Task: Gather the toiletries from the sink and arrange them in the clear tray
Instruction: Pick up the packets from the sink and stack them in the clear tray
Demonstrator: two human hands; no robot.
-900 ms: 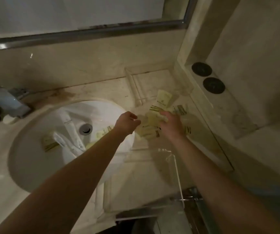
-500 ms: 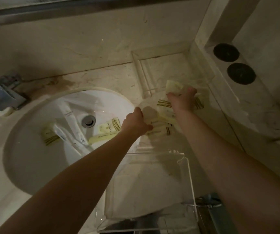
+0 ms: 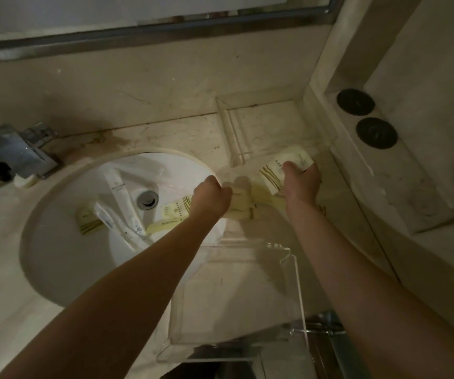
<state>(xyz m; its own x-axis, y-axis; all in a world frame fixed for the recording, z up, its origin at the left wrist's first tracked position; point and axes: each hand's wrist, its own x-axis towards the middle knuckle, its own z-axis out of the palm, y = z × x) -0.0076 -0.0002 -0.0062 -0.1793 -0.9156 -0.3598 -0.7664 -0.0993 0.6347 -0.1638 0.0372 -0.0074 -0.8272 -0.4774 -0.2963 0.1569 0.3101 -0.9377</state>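
Both arms outstretched; right hand (image 3: 301, 183) clutching pale packet (image 3: 280, 166); left hand (image 3: 212, 199) fisted on sachets (image 3: 241, 203).

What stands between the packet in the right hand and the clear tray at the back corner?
Nothing visible does. The right hand holds the packet just at the near edge of the clear tray, whose floor looks bare.
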